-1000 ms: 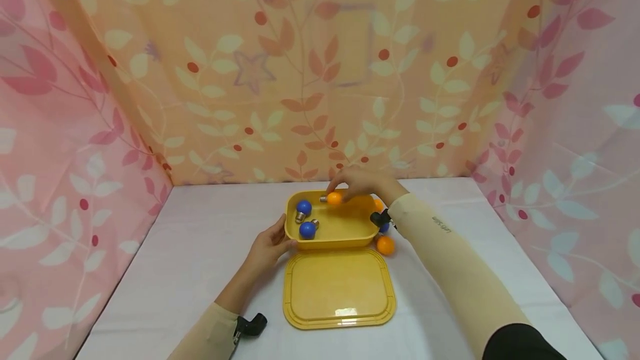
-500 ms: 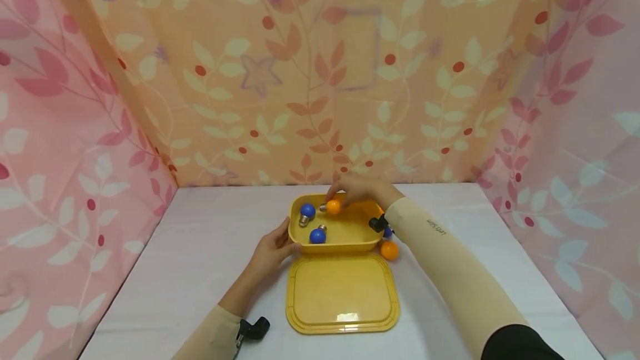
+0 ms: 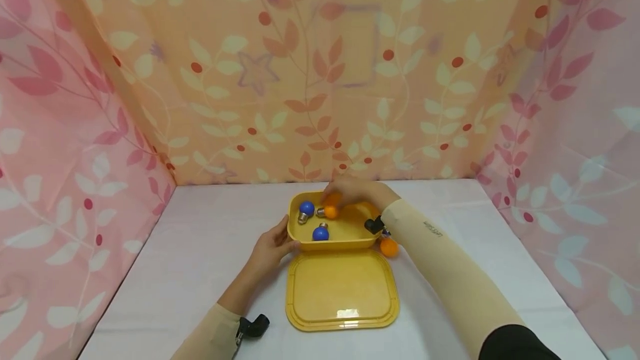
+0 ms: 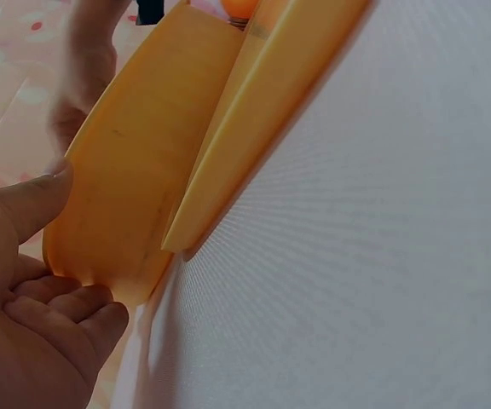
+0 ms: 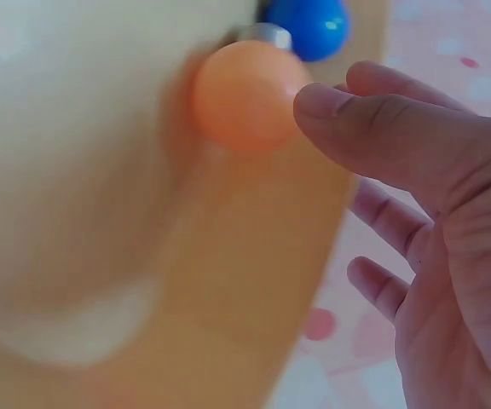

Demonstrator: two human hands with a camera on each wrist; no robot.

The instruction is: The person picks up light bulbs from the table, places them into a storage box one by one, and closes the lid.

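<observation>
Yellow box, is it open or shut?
Open: the yellow lid lies on the table in front of the box, and blue bulbs show inside.

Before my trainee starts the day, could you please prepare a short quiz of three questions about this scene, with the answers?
1. How many blue bulbs lie inside the yellow container?
2. True or false: the yellow lid lies on the table, in front of the container.
3. Which is nearest to the right hand?
A) the yellow lid
B) an orange bulb
C) the left hand

Key: 1. two; 2. true; 3. B
</observation>
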